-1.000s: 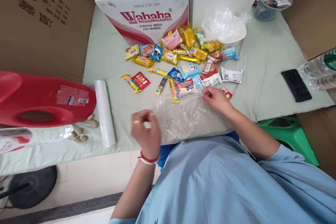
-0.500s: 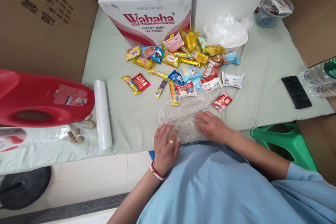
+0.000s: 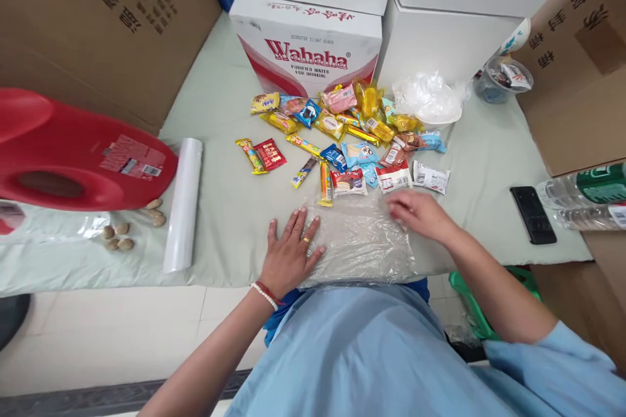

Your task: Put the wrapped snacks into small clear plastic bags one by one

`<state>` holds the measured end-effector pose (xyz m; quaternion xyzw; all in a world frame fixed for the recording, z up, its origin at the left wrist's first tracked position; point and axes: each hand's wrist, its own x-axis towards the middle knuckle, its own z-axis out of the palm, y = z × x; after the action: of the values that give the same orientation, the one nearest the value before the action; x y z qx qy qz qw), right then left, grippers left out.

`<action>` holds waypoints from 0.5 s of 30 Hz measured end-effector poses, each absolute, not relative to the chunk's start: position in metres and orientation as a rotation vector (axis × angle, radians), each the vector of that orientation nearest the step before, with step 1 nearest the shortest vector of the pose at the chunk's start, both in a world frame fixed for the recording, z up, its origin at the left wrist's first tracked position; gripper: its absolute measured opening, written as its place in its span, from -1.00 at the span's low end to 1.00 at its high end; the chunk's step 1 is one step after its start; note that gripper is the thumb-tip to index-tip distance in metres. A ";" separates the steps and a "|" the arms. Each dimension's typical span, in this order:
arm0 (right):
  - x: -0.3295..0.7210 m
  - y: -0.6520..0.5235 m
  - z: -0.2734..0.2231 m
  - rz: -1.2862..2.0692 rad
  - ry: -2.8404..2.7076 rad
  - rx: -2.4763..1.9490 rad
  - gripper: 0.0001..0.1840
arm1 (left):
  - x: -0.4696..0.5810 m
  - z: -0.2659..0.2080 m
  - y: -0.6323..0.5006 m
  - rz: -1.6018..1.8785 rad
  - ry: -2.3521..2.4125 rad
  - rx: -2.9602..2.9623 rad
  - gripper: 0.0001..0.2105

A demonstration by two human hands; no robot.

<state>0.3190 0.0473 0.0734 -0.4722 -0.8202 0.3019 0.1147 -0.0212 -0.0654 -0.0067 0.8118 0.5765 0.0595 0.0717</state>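
A clear plastic bag (image 3: 362, 244) lies spread flat at the table's front edge. My left hand (image 3: 289, 251) rests on its left side, palm down with fingers spread. Over the bag's upper right corner is my right hand (image 3: 423, 214), fingers curled together; whatever they hold, if anything, is hidden. Just beyond the bag lie wrapped snacks: a yellow-orange stick packet (image 3: 325, 184), a chocolate pie packet (image 3: 349, 182), a red-and-white packet (image 3: 394, 177) and a white packet (image 3: 431, 177). The red packet seen earlier near my right hand is out of sight.
More snacks (image 3: 369, 101) are heaped before a Wahaha carton (image 3: 313, 55), beside a bowl with crumpled plastic (image 3: 430, 101). At left are a red jug (image 3: 92, 163), a film roll (image 3: 183, 205) and several walnuts (image 3: 117, 236). A phone (image 3: 533, 215) and bottles (image 3: 587, 189) lie right.
My left hand has slid left and flattened on the bag. My right hand has moved up to the bag's corner and curled, covering the red packet's place. The camera view has shifted.
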 end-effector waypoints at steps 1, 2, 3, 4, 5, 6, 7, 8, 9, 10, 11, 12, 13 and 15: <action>0.307 0.068 0.079 0.756 -2.425 -1.424 -0.71 | -0.021 -0.007 -0.065 0.176 1.727 2.440 -0.39; 0.292 0.087 0.083 0.664 -2.463 -1.446 -0.70 | -0.021 -0.006 -0.065 0.173 1.721 2.441 -0.38; 0.276 0.104 0.085 0.601 -2.511 -1.477 -0.70 | -0.021 -0.006 -0.064 0.170 1.718 2.444 -0.38; 0.258 0.118 0.086 0.555 -2.563 -1.528 -0.70 | -0.021 -0.006 -0.064 0.165 1.717 2.449 -0.38; 0.242 0.128 0.085 0.550 -2.634 -1.569 -0.71 | -0.021 -0.006 -0.064 0.157 1.718 2.454 -0.38; 0.228 0.135 0.084 0.564 -2.718 -1.599 -0.68 | -0.021 -0.006 -0.064 0.151 1.721 2.457 -0.39; 0.216 0.139 0.082 0.581 -2.805 -1.610 -0.61 | -0.021 -0.006 -0.064 0.147 1.725 2.457 -0.39; 0.208 0.141 0.079 0.590 -2.884 -1.601 -0.53 | -0.021 -0.005 -0.064 0.147 1.729 2.453 -0.39; 0.204 0.141 0.076 0.580 -2.942 -1.587 -0.47 | -0.021 -0.005 -0.065 0.150 1.732 2.448 -0.39; 0.203 0.140 0.072 0.554 -2.966 -1.578 -0.46 | -0.020 -0.005 -0.065 0.156 1.733 2.444 -0.38; 0.207 0.140 0.068 0.527 -2.952 -1.585 -0.47 | -0.020 -0.005 -0.065 0.165 1.733 2.439 -0.38; 0.213 0.140 0.064 0.521 -2.911 -1.608 -0.49 | -0.020 -0.005 -0.065 0.175 1.730 2.436 -0.38; 0.222 0.140 0.061 0.546 -2.860 -1.649 -0.52 | -0.020 -0.005 -0.064 0.186 1.725 2.433 -0.38; 0.242 0.143 0.055 0.632 -2.743 -1.765 -0.58 | -0.021 -0.005 -0.064 0.212 1.706 2.426 -0.36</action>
<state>0.2425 0.1434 0.0550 -0.5289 -0.8223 0.1896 -0.0904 -0.0207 -0.0635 -0.0053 0.8130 0.5718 0.0712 0.0837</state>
